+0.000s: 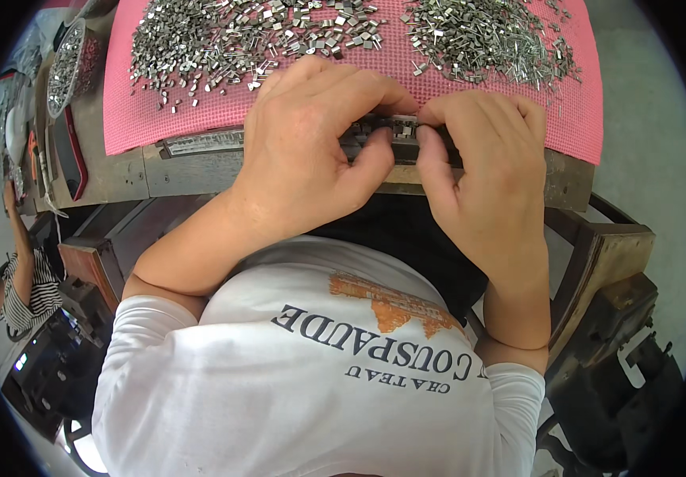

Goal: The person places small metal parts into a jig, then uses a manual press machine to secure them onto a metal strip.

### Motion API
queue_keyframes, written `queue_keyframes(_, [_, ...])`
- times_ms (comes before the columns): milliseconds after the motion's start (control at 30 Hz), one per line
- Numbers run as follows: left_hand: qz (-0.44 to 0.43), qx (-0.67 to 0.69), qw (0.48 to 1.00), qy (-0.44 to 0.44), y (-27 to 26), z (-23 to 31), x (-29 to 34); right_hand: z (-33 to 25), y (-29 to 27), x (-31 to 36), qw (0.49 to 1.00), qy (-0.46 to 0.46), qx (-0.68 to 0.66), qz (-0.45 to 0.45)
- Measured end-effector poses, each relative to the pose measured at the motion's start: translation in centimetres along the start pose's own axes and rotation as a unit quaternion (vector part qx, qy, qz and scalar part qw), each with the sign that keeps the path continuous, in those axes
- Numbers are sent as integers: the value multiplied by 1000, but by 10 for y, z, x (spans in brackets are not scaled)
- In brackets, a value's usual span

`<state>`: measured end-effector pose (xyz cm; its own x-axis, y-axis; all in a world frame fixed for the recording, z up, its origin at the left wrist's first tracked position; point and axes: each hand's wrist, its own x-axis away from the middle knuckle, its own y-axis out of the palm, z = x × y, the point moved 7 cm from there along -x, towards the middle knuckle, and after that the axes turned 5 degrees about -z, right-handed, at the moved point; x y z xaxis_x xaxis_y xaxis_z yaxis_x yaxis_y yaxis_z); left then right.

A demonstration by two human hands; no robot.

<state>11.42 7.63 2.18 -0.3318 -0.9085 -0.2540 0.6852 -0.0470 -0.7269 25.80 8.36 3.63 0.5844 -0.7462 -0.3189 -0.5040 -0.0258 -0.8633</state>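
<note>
Close together at the front edge of the table, both of my hands have thumb and forefinger pinched at a long, narrow metal strip [204,143]. My left hand [303,131] covers the middle of the strip. Just beside it, my right hand [490,155] has its fingertips closed at the strip's right part. Between the two pinches a short stretch with small dark and silver pieces shows; whatever the fingers hold is too small to make out. Beyond my hands, many small silver metal parts with thin leads lie in a left heap [200,48] and a right heap [470,40].
A pink textured mat [132,119] covers most of the wooden table [192,176]. At the left are a clear container [69,71] of small parts and a flat dark object with a red edge [73,159]. Another person [29,286] in stripes is at far left.
</note>
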Motion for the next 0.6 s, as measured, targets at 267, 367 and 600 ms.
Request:
queue_keyframes(267, [-30,43,999,-4,2,-5,-1,2,1,-1,1000,11,-17,-5])
queue_keyframes(367, [-18,53,998,6,1,-5,1,4,-2,0,999,10,-37,0])
queue_keyframes(600, [26,35,998,53,-18,-2,15,-4,2,-2,998,-7,-66,13])
